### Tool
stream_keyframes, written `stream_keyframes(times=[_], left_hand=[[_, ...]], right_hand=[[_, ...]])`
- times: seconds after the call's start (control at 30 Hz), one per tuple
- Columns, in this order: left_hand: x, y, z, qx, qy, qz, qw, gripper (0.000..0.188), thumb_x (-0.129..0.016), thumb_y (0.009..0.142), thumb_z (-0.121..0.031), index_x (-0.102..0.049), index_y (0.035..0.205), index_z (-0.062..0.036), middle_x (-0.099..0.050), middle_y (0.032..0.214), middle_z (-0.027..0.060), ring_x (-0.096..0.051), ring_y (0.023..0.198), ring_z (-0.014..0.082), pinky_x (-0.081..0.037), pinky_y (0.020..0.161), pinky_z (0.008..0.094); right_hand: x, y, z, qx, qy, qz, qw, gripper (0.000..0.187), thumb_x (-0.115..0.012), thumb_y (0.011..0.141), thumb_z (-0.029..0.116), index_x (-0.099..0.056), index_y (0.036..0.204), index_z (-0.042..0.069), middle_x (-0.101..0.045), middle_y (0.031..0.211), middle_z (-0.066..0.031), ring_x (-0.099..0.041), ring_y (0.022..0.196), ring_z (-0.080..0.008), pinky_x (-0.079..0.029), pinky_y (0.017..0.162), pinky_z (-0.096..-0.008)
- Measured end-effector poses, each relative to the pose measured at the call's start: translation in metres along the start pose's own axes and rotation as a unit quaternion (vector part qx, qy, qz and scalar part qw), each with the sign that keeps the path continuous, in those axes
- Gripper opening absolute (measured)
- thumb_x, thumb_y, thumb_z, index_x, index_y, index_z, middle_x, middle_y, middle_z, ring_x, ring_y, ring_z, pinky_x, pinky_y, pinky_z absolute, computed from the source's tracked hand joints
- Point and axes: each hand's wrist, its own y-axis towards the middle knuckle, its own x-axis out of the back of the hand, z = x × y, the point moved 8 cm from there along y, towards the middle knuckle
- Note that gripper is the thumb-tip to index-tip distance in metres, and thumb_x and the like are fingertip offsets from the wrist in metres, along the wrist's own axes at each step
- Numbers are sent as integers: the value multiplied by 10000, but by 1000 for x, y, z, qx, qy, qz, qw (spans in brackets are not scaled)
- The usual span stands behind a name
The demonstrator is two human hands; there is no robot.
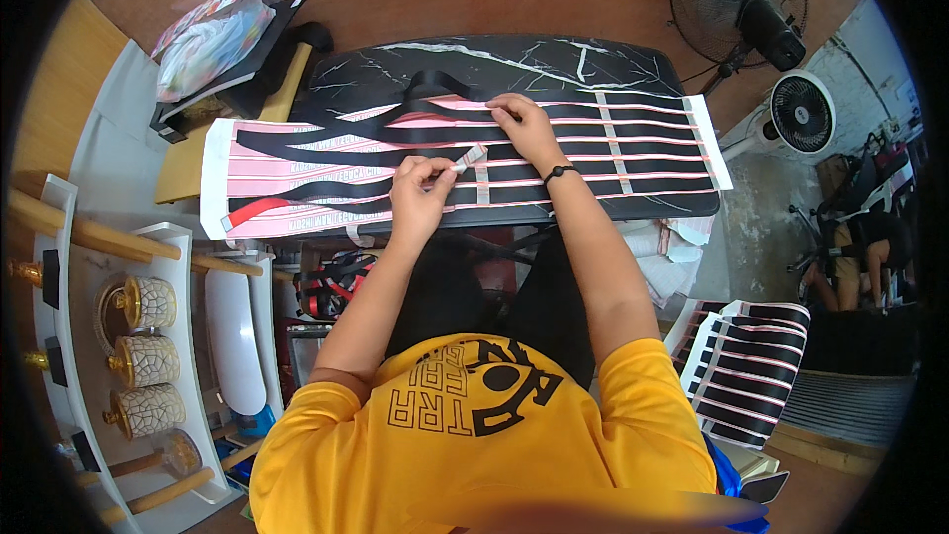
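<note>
Shelf at far left: a white shelf unit with crackle-pattern jars stands well clear of the work, beside the person's left arm.
Pink sheet: a long pink sheet lies across the dark marbled table, its left end hanging past the table's left edge, with black strips loose and partly curled on that end.
Red tab: a red strip end lies at the sheet's lower left corner, near the overhang.
Left hand: the left hand has its grip closed, thumb and fingers pinching a short pale tape piece held just above the sheet's middle.
Right hand: the right hand rests fingers-down on a black strip near the sheet's upper edge, pressing it flat; its grip holds nothing.
How to do it well: judging from the rows to the right, the tape piece should go square across the strips, in line with the pale cross bands already there, while the pressing hand keeps the strip taut and straight.
Edges: the table's near edge runs just under the left hand, so the sheet has little margin there.
Open room: bare table shows only beyond the sheet's upper edge; at right, fans and a stack of finished sheets stand off the table.
</note>
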Motion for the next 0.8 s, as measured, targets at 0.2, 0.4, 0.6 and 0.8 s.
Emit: stream_keyframes(times=[0.2,0.4,0.6,0.8], left_hand=[[6,3,7,12,-9,-10,1000,104,-729,818,-94,-733,916,-63,-566,831,42,-552,799,164,-449,722,288],[15,-28,-19,-51,-64,5,997,184,-749,708,-13,-734,887,-57,-552,863,56,-567,827,195,-467,756,314],[30,-33,-14,-15,-26,12,999,141,-711,828,-49,-725,968,-40,-546,912,26,-534,822,124,-439,741,242],[29,-28,-15,-12,-46,-5,999,102,-696,829,-22,-716,929,-30,-545,887,26,-511,784,124,-424,715,242]], right_hand=[[-7,-30,27,129,-222,95,962,141,-709,816,213,-735,846,79,-644,1121,-99,-549,1113,-296,-437,952,-418],[-9,-22,6,46,-331,22,942,143,-694,823,202,-710,845,62,-638,1011,-97,-574,1026,-323,-454,875,-450],[5,-21,29,81,-133,24,988,133,-685,837,166,-729,874,46,-654,1065,-118,-594,1039,-302,-473,901,-383],[2,-52,32,100,-248,79,960,109,-711,805,195,-719,811,86,-642,1110,-77,-552,1107,-290,-433,960,-411]])
